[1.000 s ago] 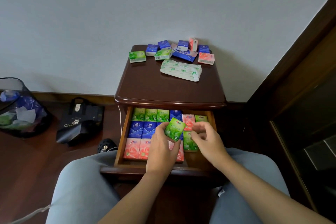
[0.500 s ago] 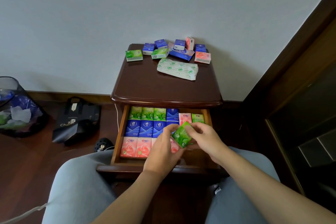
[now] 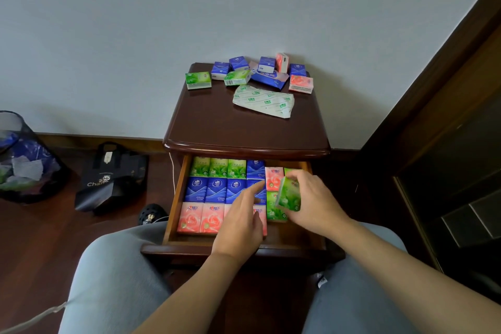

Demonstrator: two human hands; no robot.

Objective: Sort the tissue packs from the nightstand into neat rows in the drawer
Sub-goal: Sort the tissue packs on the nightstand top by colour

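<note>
Tissue packs are laid in rows inside the open drawer of the nightstand: green ones along the back, blue ones in the middle, pink ones nearest the drawer's front. At the drawer's right end a pink pack and a flat green pack are seen. One green tissue pack is gripped by the right hand, fingers curled over its top edge, and is held tilted above the drawer's right end. The left hand is held relaxed over the drawer's middle, its fingers stretched out with the index finger reaching toward a blue pack; nothing is grasped by it. More packs are left on the nightstand top at the back by the wall: a green pack, several blue ones and a pink one, along with a crumpled white-and-green wrapper. On the floor beside the nightstand a black bag and a mesh waste bin are seen.
</note>
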